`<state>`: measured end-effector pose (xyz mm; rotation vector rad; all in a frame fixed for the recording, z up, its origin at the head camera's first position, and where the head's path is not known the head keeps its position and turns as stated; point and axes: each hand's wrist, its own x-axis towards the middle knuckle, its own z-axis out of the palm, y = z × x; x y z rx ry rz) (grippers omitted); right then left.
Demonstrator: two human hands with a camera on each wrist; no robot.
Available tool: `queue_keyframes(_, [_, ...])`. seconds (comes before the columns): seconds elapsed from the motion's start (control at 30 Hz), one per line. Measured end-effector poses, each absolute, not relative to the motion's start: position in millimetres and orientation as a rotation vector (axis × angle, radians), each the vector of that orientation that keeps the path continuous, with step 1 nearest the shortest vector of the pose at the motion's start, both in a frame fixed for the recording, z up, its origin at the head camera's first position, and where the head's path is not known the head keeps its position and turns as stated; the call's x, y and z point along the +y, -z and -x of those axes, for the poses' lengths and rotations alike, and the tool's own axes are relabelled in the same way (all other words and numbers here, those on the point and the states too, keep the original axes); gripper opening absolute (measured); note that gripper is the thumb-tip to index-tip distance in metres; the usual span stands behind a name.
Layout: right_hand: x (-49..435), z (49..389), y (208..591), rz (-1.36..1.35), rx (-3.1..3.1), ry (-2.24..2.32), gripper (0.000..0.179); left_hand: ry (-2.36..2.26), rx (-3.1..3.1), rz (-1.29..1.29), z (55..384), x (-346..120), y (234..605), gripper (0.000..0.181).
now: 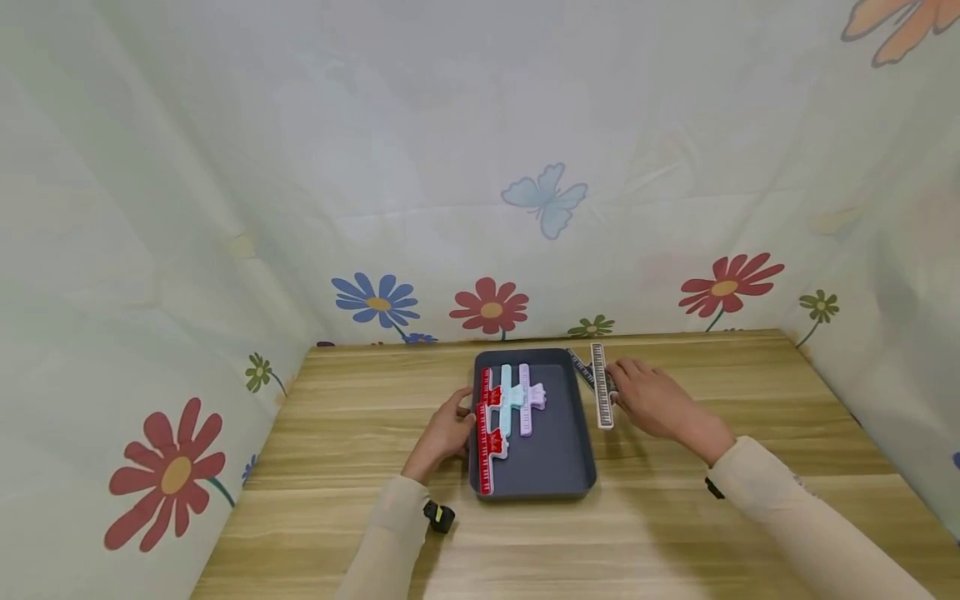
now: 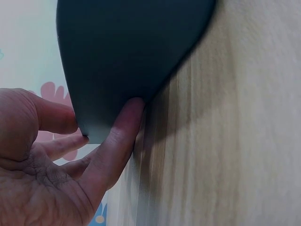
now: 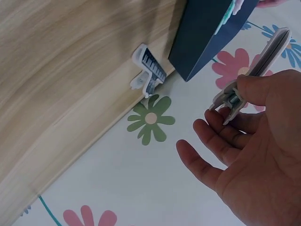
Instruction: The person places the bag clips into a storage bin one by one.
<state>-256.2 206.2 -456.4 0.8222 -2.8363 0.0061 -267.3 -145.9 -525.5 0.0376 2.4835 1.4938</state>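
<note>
My left hand (image 1: 447,429) is at the left side of a dark grey tray (image 1: 536,479). Its fingertips touch the outer wall, one low near the table, others at the rim, as the left wrist view shows. Beyond the tray's right side, my right hand (image 1: 648,400) pinches a white clip with a black keyboard pattern (image 1: 603,387) between thumb and fingers. Inside the tray lie two red keyboard clips (image 1: 483,450), a mint clip (image 1: 506,400) and a lilac clip (image 1: 525,400), side by side lengthwise. Another black keyboard clip (image 3: 150,66) lies on the table by the tray's far right corner.
The wooden table (image 1: 360,392) ends at the back against a white cloth (image 1: 420,208) printed with flowers and a butterfly. Cloth also hangs along both sides. A small black device (image 1: 439,517) sits at the left wrist.
</note>
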Motion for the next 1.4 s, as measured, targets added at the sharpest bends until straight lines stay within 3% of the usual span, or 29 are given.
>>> queue_keyframes(0.8, [161.5,247.9,434.8,-0.885,-2.854,-0.049,0.049,-1.487,2.478,-0.021,267.4,-144.5,520.1,0.053])
queue_keyframes(1.4, [132.4,242.3,454.3,-0.98,-2.891,-0.024,0.047,-1.51,2.477,-0.036,266.4,-145.5,525.2,0.053])
